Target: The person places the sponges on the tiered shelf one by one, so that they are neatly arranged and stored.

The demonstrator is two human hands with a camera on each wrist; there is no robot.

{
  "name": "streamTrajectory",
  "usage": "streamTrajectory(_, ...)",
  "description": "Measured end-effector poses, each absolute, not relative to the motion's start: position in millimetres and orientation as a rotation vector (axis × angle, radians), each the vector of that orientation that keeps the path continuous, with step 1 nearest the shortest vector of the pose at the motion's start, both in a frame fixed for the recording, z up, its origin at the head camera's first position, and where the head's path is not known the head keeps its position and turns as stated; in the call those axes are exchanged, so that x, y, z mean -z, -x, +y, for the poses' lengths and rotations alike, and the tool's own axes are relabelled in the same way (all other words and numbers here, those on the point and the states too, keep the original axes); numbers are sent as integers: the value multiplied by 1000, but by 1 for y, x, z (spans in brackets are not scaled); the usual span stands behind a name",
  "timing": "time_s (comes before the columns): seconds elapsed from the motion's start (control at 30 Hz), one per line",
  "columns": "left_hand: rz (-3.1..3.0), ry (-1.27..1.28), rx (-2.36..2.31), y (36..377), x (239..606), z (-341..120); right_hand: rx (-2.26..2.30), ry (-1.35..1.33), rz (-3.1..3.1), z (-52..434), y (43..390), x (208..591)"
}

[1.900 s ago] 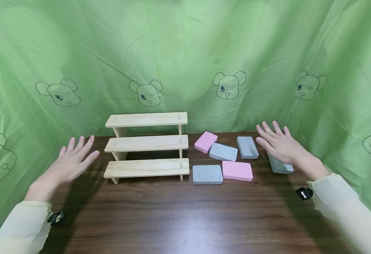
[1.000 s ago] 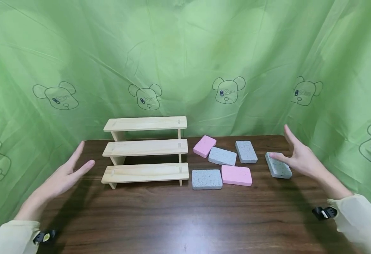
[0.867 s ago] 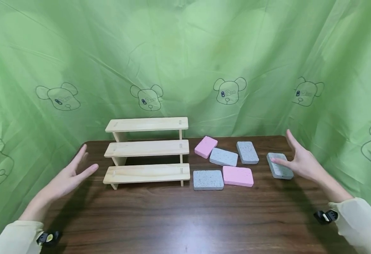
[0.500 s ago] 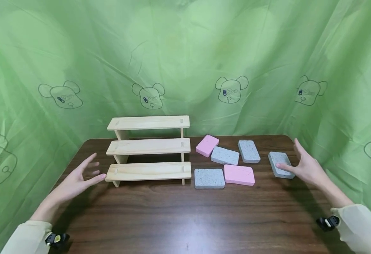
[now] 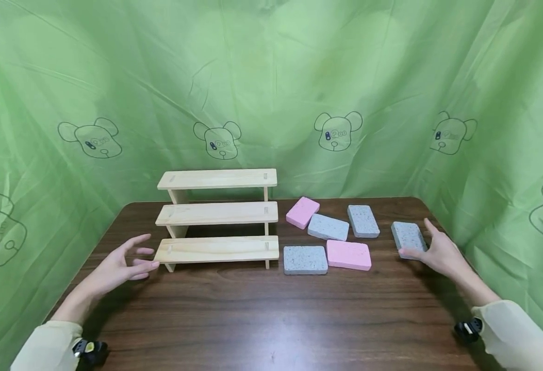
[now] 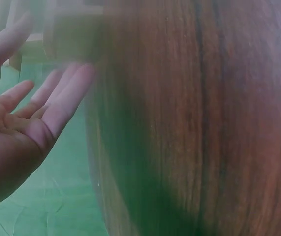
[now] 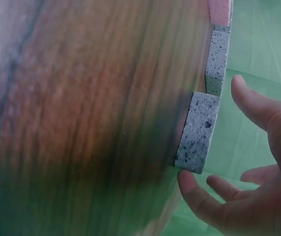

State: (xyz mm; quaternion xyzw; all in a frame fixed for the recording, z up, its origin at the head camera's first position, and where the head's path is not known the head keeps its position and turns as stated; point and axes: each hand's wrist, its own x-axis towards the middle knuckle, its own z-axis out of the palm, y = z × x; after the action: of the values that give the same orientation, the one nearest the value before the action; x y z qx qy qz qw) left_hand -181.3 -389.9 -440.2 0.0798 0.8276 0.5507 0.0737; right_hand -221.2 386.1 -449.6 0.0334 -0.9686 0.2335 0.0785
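Note:
My left hand (image 5: 118, 270) is at the left end of the wooden three-step shelf (image 5: 215, 249), thumb and fingers spread apart. In the left wrist view the shelf (image 6: 32, 49) is blurred near the fingertips, and I cannot tell whether they touch it. At the far right, my right hand (image 5: 443, 255) reaches round a grey pumice stone (image 5: 408, 238), its thumb overlapping the near edge. The right wrist view has this grey stone (image 7: 197, 130) between spread thumb and fingers; a fingertip is close to its lower end and the thumb stands off. Neither hand holds anything.
Between shelf and right hand lie two pink stones (image 5: 348, 255) and several grey ones (image 5: 305, 260), some touching. All rest on the dark wooden table (image 5: 271, 314). A green curtain (image 5: 271, 87) with bear-head prints surrounds the back and sides.
Both hands have lowered and turned from palm-down to thumb-up. The left hand has moved right to the shelf's end; the right hand has come down beside the far-right grey stone. Shelf and stones stay put.

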Motion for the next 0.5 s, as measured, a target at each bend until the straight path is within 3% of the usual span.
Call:
streamTrajectory(0.33,2461,-209,-1665,188,444,-383,-579,-45,-2970,381,223,442)
streamTrajectory(0.5,2456,-188,-1646,184,441,-387,-645,-177,-2994,379,225,448)
